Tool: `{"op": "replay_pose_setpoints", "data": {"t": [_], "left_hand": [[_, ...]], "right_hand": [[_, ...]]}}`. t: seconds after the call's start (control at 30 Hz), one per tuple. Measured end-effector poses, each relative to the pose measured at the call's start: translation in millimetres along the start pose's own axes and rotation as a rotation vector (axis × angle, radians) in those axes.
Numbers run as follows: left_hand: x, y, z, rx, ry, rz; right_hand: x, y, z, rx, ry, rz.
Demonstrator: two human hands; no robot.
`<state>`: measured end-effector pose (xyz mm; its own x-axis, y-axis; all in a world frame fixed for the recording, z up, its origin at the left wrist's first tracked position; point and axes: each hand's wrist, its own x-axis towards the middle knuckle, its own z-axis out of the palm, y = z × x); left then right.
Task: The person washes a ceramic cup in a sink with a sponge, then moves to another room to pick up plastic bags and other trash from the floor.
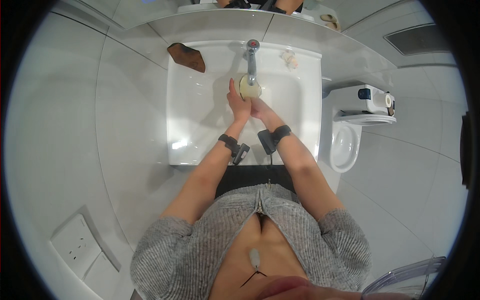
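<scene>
Under the chrome tap (252, 62) is a round pale-yellow piece (248, 91) with a thin dark edge; its kind is unclear. My left hand (239, 104) is at its near left edge, apparently gripping it, with one finger pointing away along its side. Close against that hand, my right hand (258, 108) reaches the piece's near edge, its fingertips hidden. Both hands are over the white washbasin (197, 120). Whether water is running cannot be made out.
A brown angular object (187, 57) lies on the basin's far left corner, and a small crumpled pale thing (289, 60) on the far right ledge. To the right stands a white toilet (345, 147), with a paper roll (383, 100) behind it. A mirror (165, 15) runs along the far wall.
</scene>
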<state>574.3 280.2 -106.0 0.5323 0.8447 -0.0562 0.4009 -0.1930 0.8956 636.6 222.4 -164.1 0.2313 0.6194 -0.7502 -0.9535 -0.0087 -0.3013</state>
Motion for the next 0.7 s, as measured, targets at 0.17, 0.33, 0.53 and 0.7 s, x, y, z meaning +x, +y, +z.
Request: {"op": "replay_pose_setpoints", "data": {"t": [0.17, 0.33, 0.53, 0.7], "left_hand": [[26, -27, -34, 0.017, -0.303, -0.140], [17, -21, -10, 0.166, -0.035, -0.176], [25, -48, -2, -0.060, -0.191, -0.131], [28, -61, -11, -1.000, -0.740, -0.867]], "right_hand": [[8, -22, -22, -1.376, 0.482, -0.309], [7, -18, -22, -1.174, 0.322, -0.506], [-22, -34, -17, -0.842, 0.247, -0.145], [-49, -52, 13, -0.569, -0.078, -0.414]]}}
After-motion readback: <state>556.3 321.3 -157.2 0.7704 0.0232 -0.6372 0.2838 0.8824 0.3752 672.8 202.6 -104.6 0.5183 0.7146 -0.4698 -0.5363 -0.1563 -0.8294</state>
